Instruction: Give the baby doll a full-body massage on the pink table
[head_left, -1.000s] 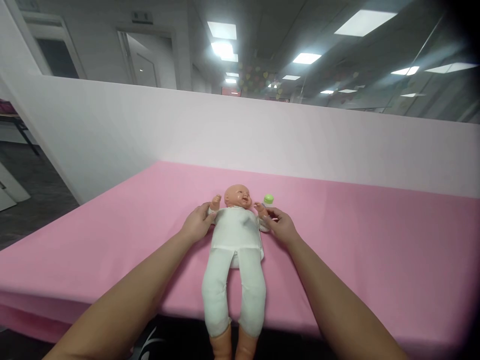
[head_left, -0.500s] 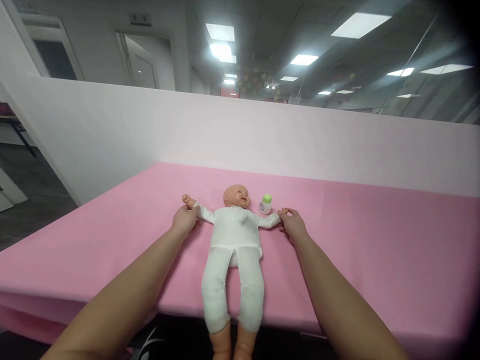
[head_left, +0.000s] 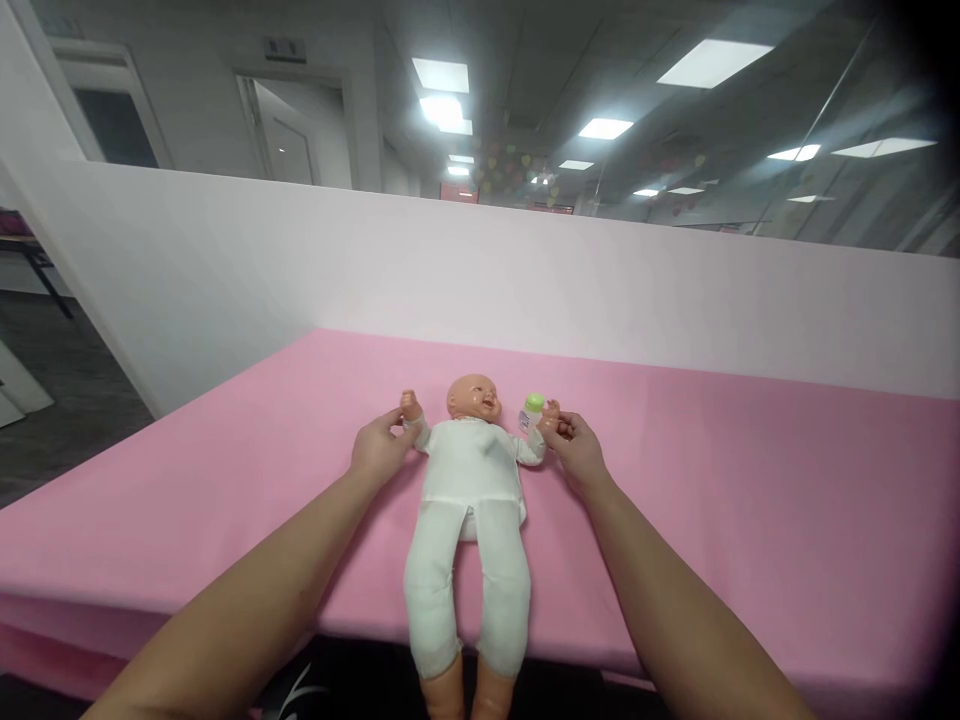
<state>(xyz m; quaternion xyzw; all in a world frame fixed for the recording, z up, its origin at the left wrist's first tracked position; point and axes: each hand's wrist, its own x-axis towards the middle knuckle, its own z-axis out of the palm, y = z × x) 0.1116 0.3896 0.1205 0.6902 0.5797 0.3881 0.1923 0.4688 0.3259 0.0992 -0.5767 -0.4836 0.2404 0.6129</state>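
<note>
Left hand [head_left: 379,447] and right hand [head_left: 581,452] each pinch one arm of doll [head_left: 472,462], right-held arm partly occluding green-capped bottle [head_left: 531,408].

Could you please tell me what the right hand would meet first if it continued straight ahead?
Beyond the doll's arm it holds, the right hand would probably meet the green-capped bottle first, though depth is hard to judge.
</note>
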